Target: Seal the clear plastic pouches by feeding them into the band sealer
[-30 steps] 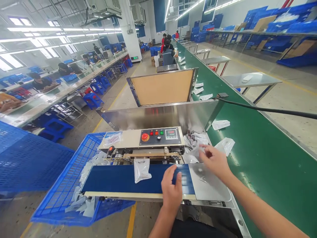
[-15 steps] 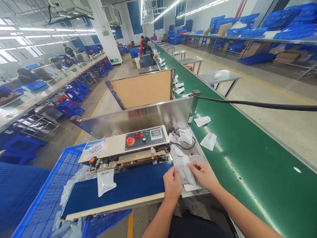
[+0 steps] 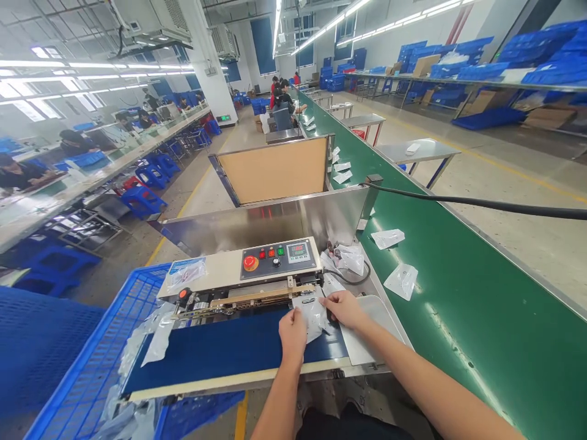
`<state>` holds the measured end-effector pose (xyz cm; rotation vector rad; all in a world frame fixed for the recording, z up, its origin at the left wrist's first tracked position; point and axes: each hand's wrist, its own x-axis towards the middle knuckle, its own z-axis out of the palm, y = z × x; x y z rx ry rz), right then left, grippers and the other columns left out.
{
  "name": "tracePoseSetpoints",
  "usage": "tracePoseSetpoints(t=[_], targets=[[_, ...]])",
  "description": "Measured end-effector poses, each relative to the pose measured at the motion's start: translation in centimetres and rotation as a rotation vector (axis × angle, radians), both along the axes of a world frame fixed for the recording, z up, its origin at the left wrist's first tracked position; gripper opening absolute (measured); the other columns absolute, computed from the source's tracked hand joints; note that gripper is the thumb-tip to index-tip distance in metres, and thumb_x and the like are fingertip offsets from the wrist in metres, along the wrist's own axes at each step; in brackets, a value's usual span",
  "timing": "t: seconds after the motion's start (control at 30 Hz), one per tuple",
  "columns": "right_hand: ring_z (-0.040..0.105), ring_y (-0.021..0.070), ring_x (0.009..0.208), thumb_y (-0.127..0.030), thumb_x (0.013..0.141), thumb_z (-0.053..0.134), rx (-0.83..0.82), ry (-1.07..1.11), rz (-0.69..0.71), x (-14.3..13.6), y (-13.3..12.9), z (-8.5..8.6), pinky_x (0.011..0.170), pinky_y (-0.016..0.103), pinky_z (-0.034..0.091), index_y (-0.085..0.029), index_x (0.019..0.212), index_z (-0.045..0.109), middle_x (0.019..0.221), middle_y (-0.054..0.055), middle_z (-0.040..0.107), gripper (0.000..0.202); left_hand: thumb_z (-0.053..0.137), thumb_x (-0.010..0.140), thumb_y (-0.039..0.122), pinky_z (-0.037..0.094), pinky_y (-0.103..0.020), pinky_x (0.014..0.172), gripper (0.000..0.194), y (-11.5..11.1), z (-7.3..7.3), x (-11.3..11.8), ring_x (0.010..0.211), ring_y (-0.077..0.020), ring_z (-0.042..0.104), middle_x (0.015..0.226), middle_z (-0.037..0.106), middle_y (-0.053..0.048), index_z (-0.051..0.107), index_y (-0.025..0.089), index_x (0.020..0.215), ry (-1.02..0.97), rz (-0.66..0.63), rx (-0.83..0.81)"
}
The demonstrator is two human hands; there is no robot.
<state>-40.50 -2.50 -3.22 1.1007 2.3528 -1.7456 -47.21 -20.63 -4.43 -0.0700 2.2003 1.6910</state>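
Note:
Between my hands is a small white plastic bag (image 3: 314, 318) with dark print near its top edge. My left hand (image 3: 293, 333) pinches the bag's left side, and my right hand (image 3: 345, 310) pinches its upper right corner. The top edge of the bag lies at the right end of the sealing strip of a band sealer (image 3: 220, 269). Below it runs the sealer's dark blue belt (image 3: 220, 348). Another white bag (image 3: 158, 342) hangs at the belt's left end. What the held bag contains is unclear.
A blue basket (image 3: 92, 360) with several bags stands at the left, under the belt's end. On the right runs a green conveyor (image 3: 440, 275) carrying several bags. More bags (image 3: 349, 259) lie behind my right hand. A black cable (image 3: 481, 203) crosses the conveyor.
Both hands have moved left with the bag, from the metal tray to the sealer's right end. The other bag has travelled left along the belt to its end.

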Motion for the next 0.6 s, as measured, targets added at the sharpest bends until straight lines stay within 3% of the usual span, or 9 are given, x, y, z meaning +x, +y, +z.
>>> tracePoseSetpoints(t=[0.07, 0.17, 0.27, 0.37, 0.43, 0.6], targets=[[0.061, 0.0167, 0.055, -0.059, 0.092, 0.064, 0.189, -0.008, 0.051, -0.9, 2.2, -0.5, 0.056, 0.026, 0.039, -0.022, 0.063, 0.068, 0.056, 0.001, 0.066, 0.047, 0.068, 0.085, 0.07, 0.05, -0.031, 0.062, 0.055, -1.7, 0.4, -0.3, 0.066, -0.0243, 0.063, 0.062, 0.065, -0.005, 0.072, 0.018, 0.069, 0.06, 0.038, -0.049], [0.07, 0.0205, 0.073, -0.047, 0.093, 0.067, 0.438, -0.093, 0.138, -3.1, 6.6, -1.5, 0.065, 0.027, 0.044, -0.021, 0.078, 0.078, 0.071, 0.004, 0.074, 0.032, 0.07, 0.089, 0.063, 0.059, -0.037, 0.082, 0.048, -4.4, 1.2, -0.2, 0.097, -0.0332, 0.076, 0.104, 0.082, -0.014, 0.082, 0.019, 0.102, 0.148, 0.177, -0.112], [0.071, 0.024, 0.075, -0.037, 0.081, 0.079, 0.505, -0.222, 0.256, -5.9, 9.6, -2.9, 0.068, 0.03, 0.045, -0.02, 0.068, 0.075, 0.066, 0.007, 0.071, 0.022, 0.064, 0.096, 0.062, 0.06, -0.04, 0.095, 0.055, -6.9, 1.8, 0.7, 0.118, -0.0341, 0.074, 0.136, 0.076, -0.017, 0.077, 0.021, 0.131, 0.206, 0.291, -0.128], [0.071, 0.027, 0.076, -0.032, 0.071, 0.088, 0.523, -0.276, 0.334, -8.1, 10.4, -4.5, 0.071, 0.033, 0.047, -0.02, 0.058, 0.07, 0.062, 0.009, 0.068, 0.025, 0.059, 0.1, 0.064, 0.059, -0.043, 0.103, 0.056, -8.6, 2.0, 2.0, 0.123, -0.0341, 0.073, 0.134, 0.077, -0.017, 0.077, 0.019, 0.129, 0.23, 0.344, -0.074], [0.072, 0.0282, 0.08, -0.027, 0.072, 0.087, 0.533, -0.288, 0.383, -8.7, 10.2, -5.3, 0.075, 0.034, 0.048, -0.02, 0.057, 0.069, 0.063, 0.01, 0.068, 0.024, 0.059, 0.099, 0.065, 0.06, -0.044, 0.103, 0.056, -9.3, 2.0, 2.8, 0.12, -0.0346, 0.075, 0.128, 0.079, -0.017, 0.079, 0.019, 0.123, 0.218, 0.363, -0.038], [0.072, 0.0274, 0.083, -0.016, 0.075, 0.08, 0.538, -0.288, 0.453, -7.1, 10.5, -5.7, 0.078, 0.034, 0.048, -0.02, 0.056, 0.067, 0.066, 0.008, 0.069, 0.024, 0.063, 0.096, 0.067, 0.063, -0.046, 0.098, 0.057, -9.1, 2.0, 4.4, 0.113, -0.0359, 0.077, 0.121, 0.081, -0.018, 0.079, 0.016, 0.116, 0.22, 0.368, 0.005]])
